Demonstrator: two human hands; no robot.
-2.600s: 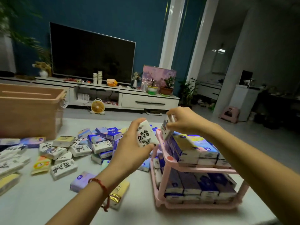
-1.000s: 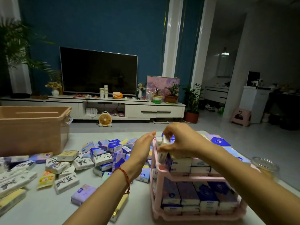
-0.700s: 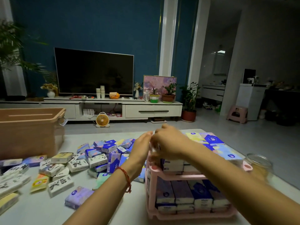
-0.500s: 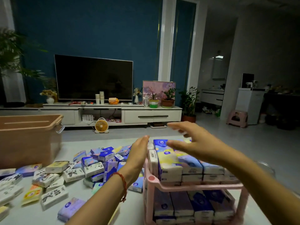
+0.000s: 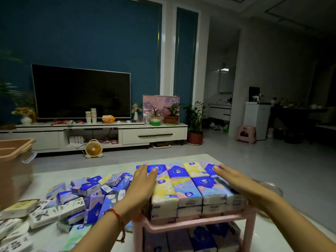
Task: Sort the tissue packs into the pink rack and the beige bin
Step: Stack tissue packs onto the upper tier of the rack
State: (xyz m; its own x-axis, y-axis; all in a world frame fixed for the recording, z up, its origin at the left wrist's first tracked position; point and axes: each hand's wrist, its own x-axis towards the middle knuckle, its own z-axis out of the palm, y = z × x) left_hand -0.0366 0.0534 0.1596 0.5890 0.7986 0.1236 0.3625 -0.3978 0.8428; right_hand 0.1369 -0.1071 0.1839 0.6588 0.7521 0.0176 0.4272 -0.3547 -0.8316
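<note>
Lowered now, left hand and right hand rest straight fingers atop racked tissue packs.

The room is sitting dim and bluish, its right side sinking toward black. A small bright patch is glowing in the back room. Motion blur is smearing the loose tissue packs and the pink rack. Wide-angle distortion is bowing the edges.

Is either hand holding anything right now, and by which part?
Nothing is held. The left hand and the right hand lie flat, fingers straight, on the left and right ends of the tissue packs stacked on the pink rack.
</note>
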